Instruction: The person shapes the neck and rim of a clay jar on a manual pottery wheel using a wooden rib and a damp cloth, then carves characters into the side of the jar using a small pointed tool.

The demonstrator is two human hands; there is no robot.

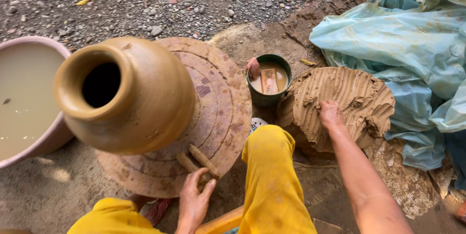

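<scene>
A tall wet clay pot (pixel 131 95) with a narrow neck stands on a round clay-smeared wheel (pixel 221 112). At the wheel's near edge my left hand (pixel 193 200) pinches two short clay rolls (pixel 198 161) that lie on the wheel. My right hand (pixel 331 113) reaches out to the right, fingers dug into a big mound of raked brown clay (pixel 349 103). My knees in yellow trousers (pixel 272 175) sit between the two arms.
A small dark bucket (pixel 268 99) of muddy water with a rag and a flat tool stands between wheel and mound. A large pink basin (pixel 48 139) of cloudy water sits at left. Pale blue plastic sheeting (pixel 412 44) lies at right. Gravel ground lies beyond.
</scene>
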